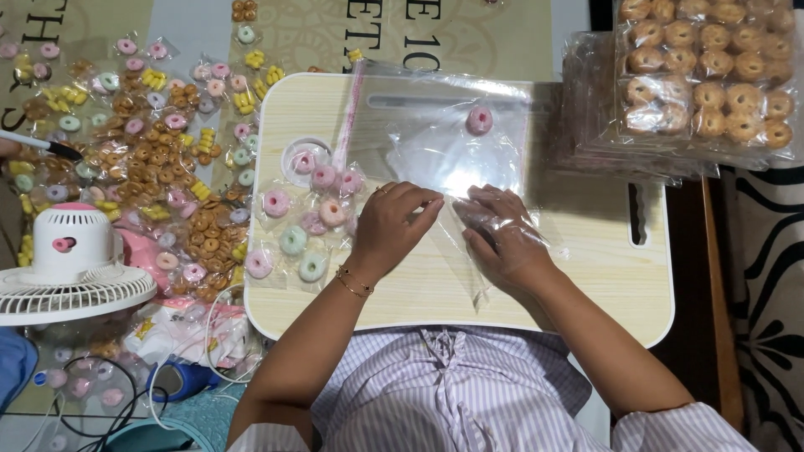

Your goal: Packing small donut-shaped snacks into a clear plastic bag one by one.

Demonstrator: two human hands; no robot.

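Both hands meet near the middle of a pale wooden lap tray (586,276), the tabletop here, with its rounded corners and a slot handle near the right edge. The left hand (394,222) has its fingers curled down and pinched on the edge of a clear plastic bag (456,151), a thin gold bracelet at the wrist. The right hand (502,234) lies partly inside or under the same bag, its fingers bent and wrapped in the film, gripping it; how tightly it grips cannot be told through the plastic. The bag spreads from the hands up toward the far edge of the tray, and a single pink ring sweet (479,120) sits inside it near the top. Just left of the left hand, a cluster of wrapped ring sweets (306,222) in pink, green and white fills the left part of the tray, some reaching the round cup hole (289,155) near the corner. The bare part of the tray is on the right side, between the right hand and the slot, and along the near edge by the striped shirt. Beyond the tray's left edge the floor is crowded with a heap of small wrapped sweets (159,159) and a white fan (71,259). Past the upper right corner lie bagged packs of brown ring biscuits (703,75), close to the tray but not on it
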